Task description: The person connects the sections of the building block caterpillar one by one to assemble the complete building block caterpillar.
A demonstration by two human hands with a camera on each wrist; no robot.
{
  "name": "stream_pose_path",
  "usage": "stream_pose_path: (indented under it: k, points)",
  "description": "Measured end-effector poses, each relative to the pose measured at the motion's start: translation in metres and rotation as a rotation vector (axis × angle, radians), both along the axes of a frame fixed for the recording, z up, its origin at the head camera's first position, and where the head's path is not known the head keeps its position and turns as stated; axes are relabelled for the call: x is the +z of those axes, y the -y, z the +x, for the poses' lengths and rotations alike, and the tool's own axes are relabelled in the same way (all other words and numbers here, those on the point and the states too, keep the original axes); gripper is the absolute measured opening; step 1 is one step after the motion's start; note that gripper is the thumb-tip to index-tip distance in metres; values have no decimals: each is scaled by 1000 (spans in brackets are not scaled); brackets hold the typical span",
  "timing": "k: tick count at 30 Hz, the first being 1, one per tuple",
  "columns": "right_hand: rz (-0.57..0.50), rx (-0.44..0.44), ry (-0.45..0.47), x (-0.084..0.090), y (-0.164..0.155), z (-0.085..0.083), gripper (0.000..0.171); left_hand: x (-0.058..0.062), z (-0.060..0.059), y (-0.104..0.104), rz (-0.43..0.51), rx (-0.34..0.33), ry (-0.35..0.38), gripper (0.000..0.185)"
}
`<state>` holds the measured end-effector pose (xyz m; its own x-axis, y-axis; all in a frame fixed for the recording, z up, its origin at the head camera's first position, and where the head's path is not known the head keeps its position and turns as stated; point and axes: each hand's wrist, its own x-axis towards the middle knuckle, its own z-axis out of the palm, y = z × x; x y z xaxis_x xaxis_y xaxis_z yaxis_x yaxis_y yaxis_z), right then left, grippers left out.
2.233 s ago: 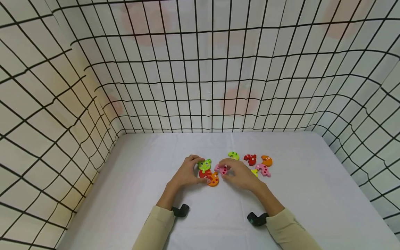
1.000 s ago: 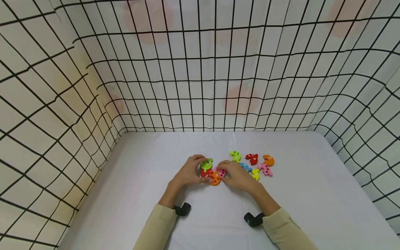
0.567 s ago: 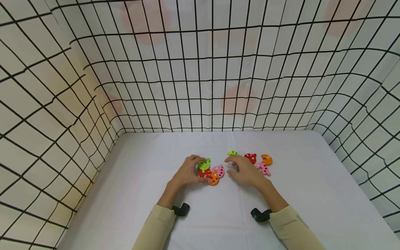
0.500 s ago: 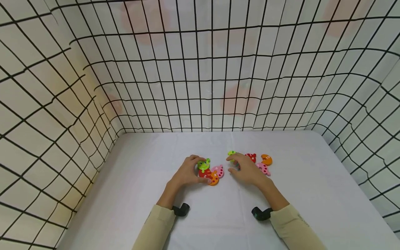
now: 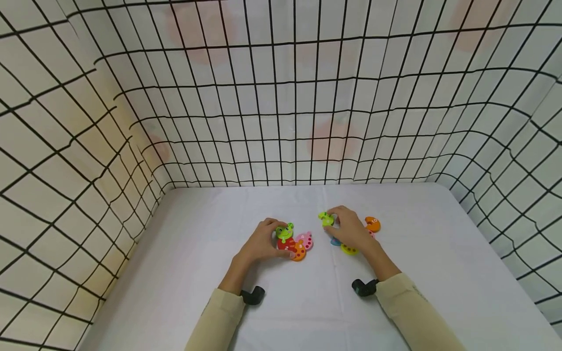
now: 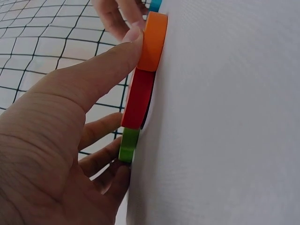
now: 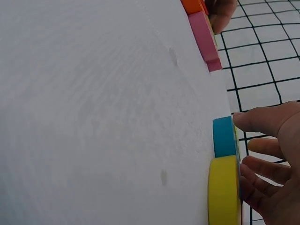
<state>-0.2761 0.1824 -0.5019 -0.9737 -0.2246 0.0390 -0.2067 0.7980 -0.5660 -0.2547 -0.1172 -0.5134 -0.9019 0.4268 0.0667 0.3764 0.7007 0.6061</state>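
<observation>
My left hand [image 5: 262, 242] holds a joined row of number puzzle pieces, with the thumb at the orange piece [image 5: 299, 252] and fingers at the green face piece [image 5: 285, 231]. The red piece [image 5: 286, 244] marked 2 sits between them, and a pink piece [image 5: 304, 240] with a 4 adjoins the orange one. Farther right, my right hand [image 5: 352, 231] has index finger and thumb around a green striped piece [image 5: 326, 219]. In the right wrist view, the thumb tip is close above a blue piece [image 7: 225, 137], beside a yellow piece [image 7: 224, 190].
An orange piece [image 5: 372, 224] lies just beyond the right hand, which hides other pieces beneath it. The white-covered table [image 5: 281, 312] meets a black grid barrier [image 5: 298, 136] over white cloth at its back and sides.
My right hand has let go of the pink 4 piece beside the orange one, then moved right and away to the green striped piece. My left hand stays on the joined row.
</observation>
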Motion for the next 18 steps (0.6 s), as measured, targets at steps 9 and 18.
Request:
stream_pose_path:
  k: [9, 18]
  points:
    - [-4, -2, 4, -5, 6, -3, 49, 1, 1, 2, 10, -7, 3, 76]
    - [-61, -32, -7, -5, 5, -2, 44, 1, -1, 4, -18, -16, -7, 76]
